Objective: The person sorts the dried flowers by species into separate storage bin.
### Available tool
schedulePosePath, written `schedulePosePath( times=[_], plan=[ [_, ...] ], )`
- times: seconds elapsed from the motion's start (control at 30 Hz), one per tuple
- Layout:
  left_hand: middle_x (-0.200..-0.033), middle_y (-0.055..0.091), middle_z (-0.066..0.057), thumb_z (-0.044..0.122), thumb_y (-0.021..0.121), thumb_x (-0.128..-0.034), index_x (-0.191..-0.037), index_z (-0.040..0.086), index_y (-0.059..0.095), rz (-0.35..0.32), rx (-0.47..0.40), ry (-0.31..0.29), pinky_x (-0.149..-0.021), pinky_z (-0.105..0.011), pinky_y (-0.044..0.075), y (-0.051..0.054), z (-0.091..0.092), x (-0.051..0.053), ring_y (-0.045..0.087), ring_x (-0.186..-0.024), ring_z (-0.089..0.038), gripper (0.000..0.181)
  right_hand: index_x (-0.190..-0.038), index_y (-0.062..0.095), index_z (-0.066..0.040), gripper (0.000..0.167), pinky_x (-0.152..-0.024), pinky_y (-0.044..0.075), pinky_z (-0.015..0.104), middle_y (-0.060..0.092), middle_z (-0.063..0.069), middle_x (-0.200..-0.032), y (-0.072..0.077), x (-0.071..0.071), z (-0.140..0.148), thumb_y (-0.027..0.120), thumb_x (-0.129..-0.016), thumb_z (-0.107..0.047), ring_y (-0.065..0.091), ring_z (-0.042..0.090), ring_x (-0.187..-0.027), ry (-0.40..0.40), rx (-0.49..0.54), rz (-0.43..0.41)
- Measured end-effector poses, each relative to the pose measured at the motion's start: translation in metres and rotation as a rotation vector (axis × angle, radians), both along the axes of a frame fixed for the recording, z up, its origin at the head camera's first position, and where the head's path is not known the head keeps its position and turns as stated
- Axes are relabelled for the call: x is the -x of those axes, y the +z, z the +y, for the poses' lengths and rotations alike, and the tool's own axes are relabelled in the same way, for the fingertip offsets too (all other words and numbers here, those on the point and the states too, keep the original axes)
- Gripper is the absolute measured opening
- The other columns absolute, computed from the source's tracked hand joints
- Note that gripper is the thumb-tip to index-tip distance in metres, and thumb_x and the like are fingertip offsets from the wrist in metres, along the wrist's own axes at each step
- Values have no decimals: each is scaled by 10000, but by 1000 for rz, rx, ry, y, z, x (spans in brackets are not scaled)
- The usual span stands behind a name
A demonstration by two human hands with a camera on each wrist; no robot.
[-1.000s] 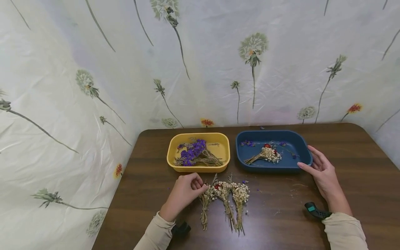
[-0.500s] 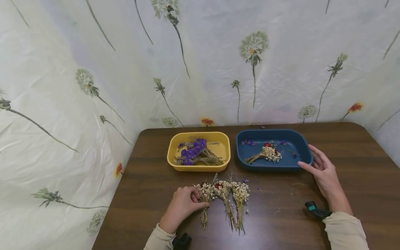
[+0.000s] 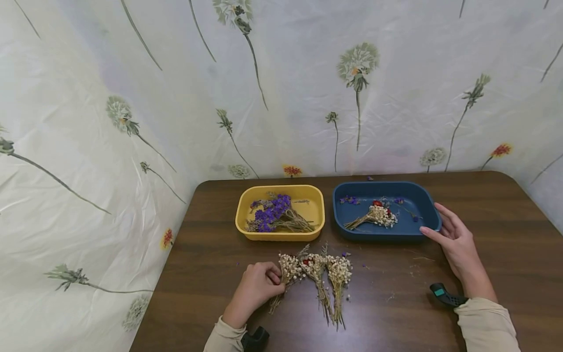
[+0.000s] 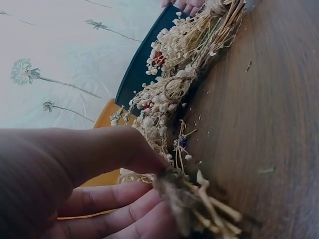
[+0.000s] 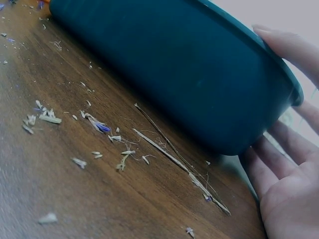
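Left hand [image 3: 257, 289] pinched a twine-tied bouquet of small cream dried flowers [image 3: 290, 267] by its stems

The bouquet lay at the left end of a row of three, its stems slanting toward the near left, thumb and fingertips closed on the twine. Just to its right were a red-flecked cream dried bouquet [image 3: 313, 265] and a plain cream dried bouquet [image 3: 339, 270]; between their lower stems a wedge of wood showed.

Beyond the row stood a yellow rounded rectangular tray [image 3: 281, 237] holding purple dried flowers [image 3: 273, 213]. A narrow gap parted it from a blue rounded rectangular tray [image 3: 382, 236] on the right, with a cream-and-red dried bouquet [image 3: 380, 215] inside. The right hand [image 3: 455, 243] grasped the blue tray's near right corner, thumb at the rim, fingers against the outer wall.

Both trays sat near the far edge of the dark brown wooden table [image 3: 198, 278], which reached well past the right hand to its right edge. Thin straw-coloured stems [image 5: 182, 167] lay scattered just on the near side of the blue tray.
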State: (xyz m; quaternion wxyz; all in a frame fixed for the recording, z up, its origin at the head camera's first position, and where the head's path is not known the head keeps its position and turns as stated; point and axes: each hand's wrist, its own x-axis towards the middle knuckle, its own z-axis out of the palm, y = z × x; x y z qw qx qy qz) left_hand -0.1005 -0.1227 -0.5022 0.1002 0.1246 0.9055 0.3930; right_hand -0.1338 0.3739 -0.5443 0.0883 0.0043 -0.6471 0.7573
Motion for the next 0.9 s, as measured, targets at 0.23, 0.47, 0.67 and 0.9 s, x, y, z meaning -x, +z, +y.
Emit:
schedulePosePath(
  times=[0.23, 0.47, 0.67, 0.9],
  plan=[
    [-765, 744, -4, 55, 805, -754, -886, 67, 752, -8, -55, 5, -614, -212, 545, 0, -1, 0, 652, -621, -30, 142, -1620, 344, -153, 740, -913, 516, 62, 388, 19, -1637, 0, 0, 0, 641, -976, 56, 590, -48, -1228, -9, 0, 1],
    [-800, 739, 3, 54, 796, -769, -914, 80, 752, -39, -88, -3, -626, -208, 549, 2, -5, 2, 648, -651, -39, 154, -1618, 347, -148, 736, -912, 519, 65, 407, 24, -1622, 0, 1, 0, 640, -975, 58, 603, -43, -1224, -9, 4, 7],
    [-815, 727, -8, 31, 777, -770, -914, 71, 724, -62, -160, -33, -638, -193, 554, 8, -7, 2, 651, -670, -47, 159, -1617, 349, -146, 737, -915, 519, 67, 415, 23, -1618, 0, 0, -1, 643, -973, 60, 607, -43, -1221, -8, 4, 11],
    [-832, 717, -18, 13, 767, -789, -929, 73, 710, -79, -234, -44, -647, -184, 559, 16, -4, 2, 653, -677, -59, 163, -1618, 347, -155, 737, -910, 518, 63, 400, 40, -1625, 1, 0, -1, 649, -976, 43, 609, -49, -1211, -12, -9, 0]
  ],
)
